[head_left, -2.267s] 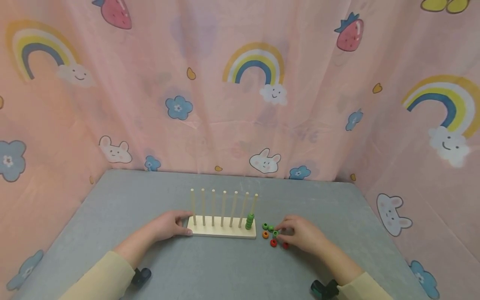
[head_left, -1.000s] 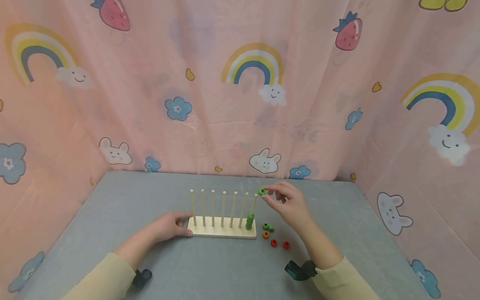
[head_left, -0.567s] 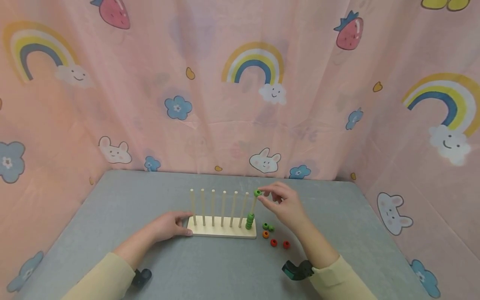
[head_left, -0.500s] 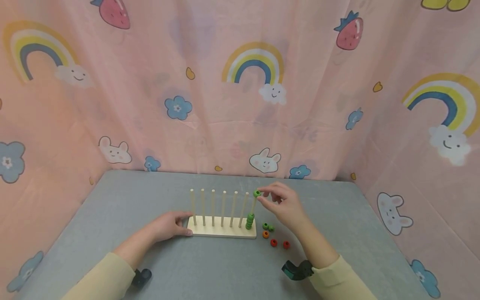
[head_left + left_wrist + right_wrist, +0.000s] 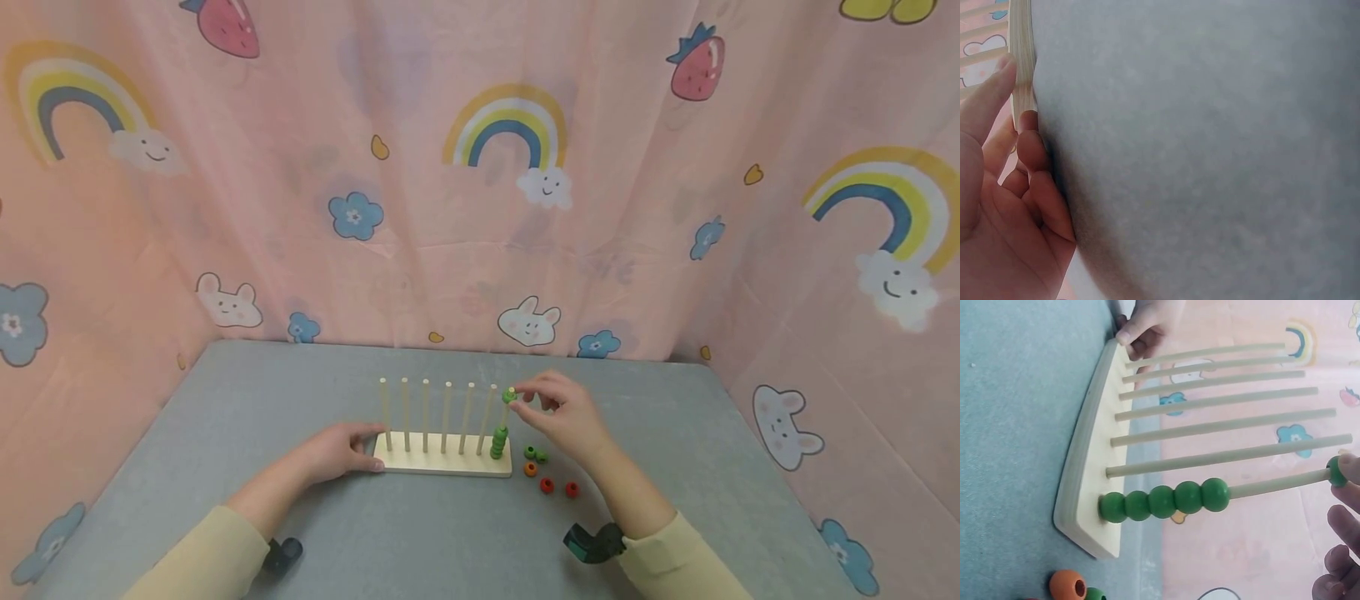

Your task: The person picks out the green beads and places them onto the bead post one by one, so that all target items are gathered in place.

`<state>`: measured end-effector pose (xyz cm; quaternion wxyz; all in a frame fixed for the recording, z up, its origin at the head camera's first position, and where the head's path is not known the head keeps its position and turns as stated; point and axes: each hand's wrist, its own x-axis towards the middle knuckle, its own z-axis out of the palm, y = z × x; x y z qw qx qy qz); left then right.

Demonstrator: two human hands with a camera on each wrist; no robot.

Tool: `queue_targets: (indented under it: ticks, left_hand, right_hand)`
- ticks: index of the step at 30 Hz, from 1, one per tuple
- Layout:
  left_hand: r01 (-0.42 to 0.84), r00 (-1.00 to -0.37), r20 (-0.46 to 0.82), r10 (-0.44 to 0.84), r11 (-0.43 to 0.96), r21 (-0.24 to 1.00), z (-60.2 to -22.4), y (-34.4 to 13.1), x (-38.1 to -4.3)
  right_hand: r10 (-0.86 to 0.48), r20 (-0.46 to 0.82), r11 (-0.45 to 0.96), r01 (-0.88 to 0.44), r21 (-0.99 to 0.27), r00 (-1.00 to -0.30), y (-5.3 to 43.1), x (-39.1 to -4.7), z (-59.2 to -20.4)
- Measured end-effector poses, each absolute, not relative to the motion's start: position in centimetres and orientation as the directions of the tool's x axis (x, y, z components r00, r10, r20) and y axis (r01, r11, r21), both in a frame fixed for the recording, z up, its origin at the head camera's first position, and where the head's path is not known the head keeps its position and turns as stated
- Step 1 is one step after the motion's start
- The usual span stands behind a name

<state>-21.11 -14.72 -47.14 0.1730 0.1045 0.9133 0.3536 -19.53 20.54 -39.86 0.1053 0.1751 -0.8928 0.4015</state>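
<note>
A wooden peg rack (image 5: 442, 465) stands on the table with a row of upright pegs. My left hand (image 5: 335, 452) grips the left end of its base, thumb at the front and fingers round the back. The rightmost peg carries a stack of several green beads (image 5: 1162, 501) at its foot. Between thumb and forefinger, my right hand (image 5: 568, 417) pinches another green bead (image 5: 1335, 472) at the tip of that peg, and the peg's end runs into it. The pegs farther left hold no beads.
Right of the rack lie two loose green beads (image 5: 530, 452), an orange bead (image 5: 531, 469) and two red beads (image 5: 547, 485). A pink patterned curtain (image 5: 420, 275) borders the grey table (image 5: 420, 542) at the back and sides.
My right hand picked up a green bead from the loose group, raised it to the rightmost peg's top and slipped it over the tip. The left hand has stayed on the rack.
</note>
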Motion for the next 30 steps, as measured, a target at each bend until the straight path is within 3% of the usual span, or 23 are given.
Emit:
queue_targets:
  ticks: [18, 30]
  left_hand:
    - [0.078, -0.919, -0.228, 0.32, 0.718, 0.692, -47.3, -14.8, -21.1]
    - [0.077, -0.92, -0.231, 0.317, 0.722, 0.687, -47.3, -14.7, -21.1]
  right_hand:
    - [-0.251, 0.153, 0.707, -0.289, -0.645, -0.956, 20.4, -19.4, -42.9]
    - [-0.255, 0.13, 0.707, -0.276, -0.651, -0.958, 20.6, -19.3, -43.6]
